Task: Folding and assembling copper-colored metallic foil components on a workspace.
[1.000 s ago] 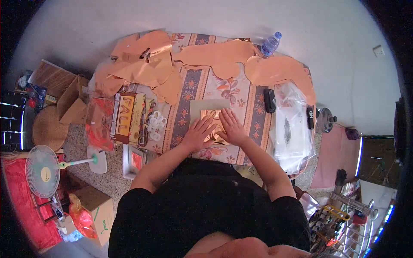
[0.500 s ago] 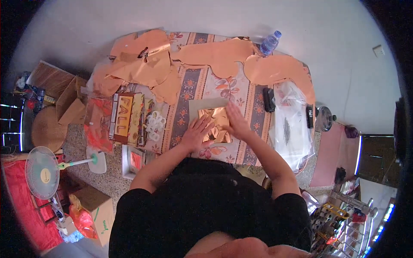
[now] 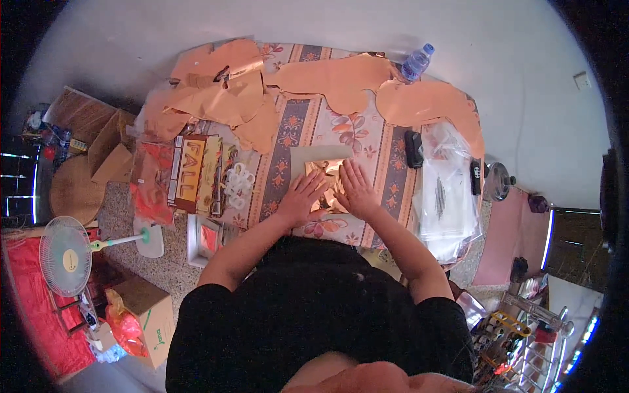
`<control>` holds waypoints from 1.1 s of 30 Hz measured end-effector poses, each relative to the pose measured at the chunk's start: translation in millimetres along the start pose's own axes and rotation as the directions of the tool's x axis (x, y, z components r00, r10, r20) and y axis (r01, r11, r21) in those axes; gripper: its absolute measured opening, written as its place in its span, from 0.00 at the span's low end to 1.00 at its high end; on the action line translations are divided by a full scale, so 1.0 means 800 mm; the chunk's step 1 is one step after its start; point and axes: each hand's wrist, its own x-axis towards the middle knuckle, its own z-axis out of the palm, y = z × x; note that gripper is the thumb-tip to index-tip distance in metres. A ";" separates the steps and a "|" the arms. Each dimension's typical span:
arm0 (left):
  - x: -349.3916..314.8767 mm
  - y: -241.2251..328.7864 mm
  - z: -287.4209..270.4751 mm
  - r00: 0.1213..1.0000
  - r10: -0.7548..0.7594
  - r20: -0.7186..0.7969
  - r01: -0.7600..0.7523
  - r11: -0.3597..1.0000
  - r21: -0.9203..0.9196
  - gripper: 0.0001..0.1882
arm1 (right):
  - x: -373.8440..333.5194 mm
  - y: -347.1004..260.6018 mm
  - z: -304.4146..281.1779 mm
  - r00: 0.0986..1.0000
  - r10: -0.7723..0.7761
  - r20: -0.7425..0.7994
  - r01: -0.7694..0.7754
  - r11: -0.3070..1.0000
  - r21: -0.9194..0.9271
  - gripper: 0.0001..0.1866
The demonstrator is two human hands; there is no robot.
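Note:
A shiny copper-coloured foil piece [image 3: 333,204] lies on a grey sheet [image 3: 318,153] near the table's front edge. My left hand [image 3: 304,198] rests flat over the foil's left part, fingers stretched out. Over its right part lies my right hand [image 3: 357,190], also flat, with its fingers pointing away from me. A strip of wrinkled foil shows between the two hands; what is under the palms is hidden.
Large copper foil sheets [image 3: 327,82] cover the table's far side, with a plastic bottle [image 3: 417,62] behind. To the left are printed packs [image 3: 196,170] and white rings [image 3: 238,183]; to the right, clear plastic bags [image 3: 449,196] and a black case [image 3: 413,149]. A fan [image 3: 67,257] stands left.
My right hand has moved from the foil's upper right edge down and inward onto its right part. My left hand stays about where it was on the foil.

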 end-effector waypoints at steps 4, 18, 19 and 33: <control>-0.001 -0.017 0.016 0.997 -0.032 -0.068 0.018 0.979 -0.205 0.36 | 0.001 0.004 0.004 1.000 -0.024 -0.018 0.023 0.997 -0.070 0.40; 0.071 -0.050 -0.028 0.811 -0.577 -0.095 0.461 0.730 -0.504 0.11 | 0.001 0.000 0.009 0.998 -0.010 -0.066 0.005 0.997 -0.081 0.38; 0.073 -0.053 -0.026 0.811 -0.577 -0.095 0.461 0.731 -0.503 0.11 | 0.001 0.000 0.010 0.997 -0.008 -0.074 0.002 0.997 -0.082 0.39; 0.089 -0.073 -0.024 0.769 -0.639 -0.018 0.541 0.667 -0.513 0.11 | -0.001 0.001 0.011 0.993 -0.003 -0.120 -0.006 0.998 -0.070 0.38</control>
